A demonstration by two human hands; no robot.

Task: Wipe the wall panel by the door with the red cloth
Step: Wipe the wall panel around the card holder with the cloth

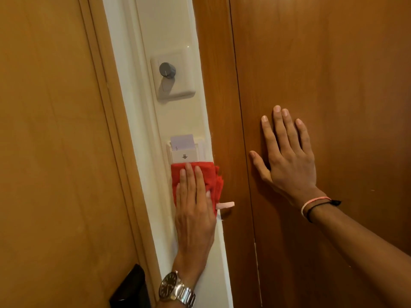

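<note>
Door (51, 152): orange-brown wood along the left side, with a black lock plate (131, 290) at its lower edge.
Wall panel (142, 121): a narrow white strip running top to bottom between the door frame and the darker wood on the right, leaning a little to the right toward the bottom.
Dimmer switch (172, 76): white plate high on the panel, grey round knob pointing outward.
Card holder (186, 150): white, lower on the panel, a pale card standing upright in its slot, arrow mark pointing down.
Red cloth (211, 176): folded, pressed flat on the panel just under the card holder, its top edge touching it — long axis runs up and down along the strip, loose folds hanging over the panel's right edge.
Left hand (193, 210): palm down on the cloth, fingers straight, pressed together and pointing up; silver wristwatch (174, 287) on the wrist.
Wood panel (322, 63): dark brown, right of the white strip.
Right hand (289, 156): flat against that wood, fingers spread and pointing up, thumb out to the left — holding nothing; forearm enters from the lower right, pink and black bands (315, 205) at the wrist.
</note>
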